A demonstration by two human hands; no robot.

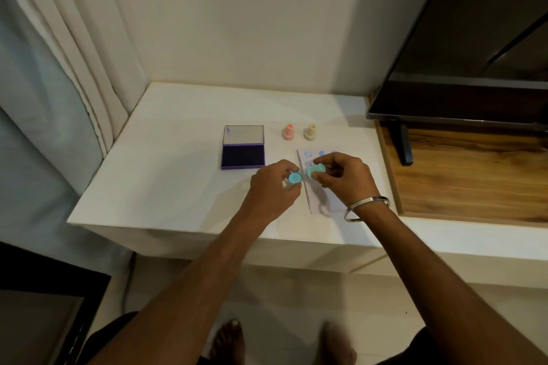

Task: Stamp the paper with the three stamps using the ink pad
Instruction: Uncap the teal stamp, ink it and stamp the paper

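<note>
My right hand grips a teal stamp lying sideways, its base pointing left, above the left part of the white paper. My left hand pinches a round teal cap just left of the stamp, a small gap between them. The paper carries several blue stamped marks along its far edge. A pink stamp and a cream stamp stand upright behind the paper. The purple ink pad lies open to the left, its clear lid folded back.
Everything rests on a white table set in a wall corner, with a curtain on the left. A dark TV on a stand sits over a wooden shelf at right. My bare feet show below the table's front edge.
</note>
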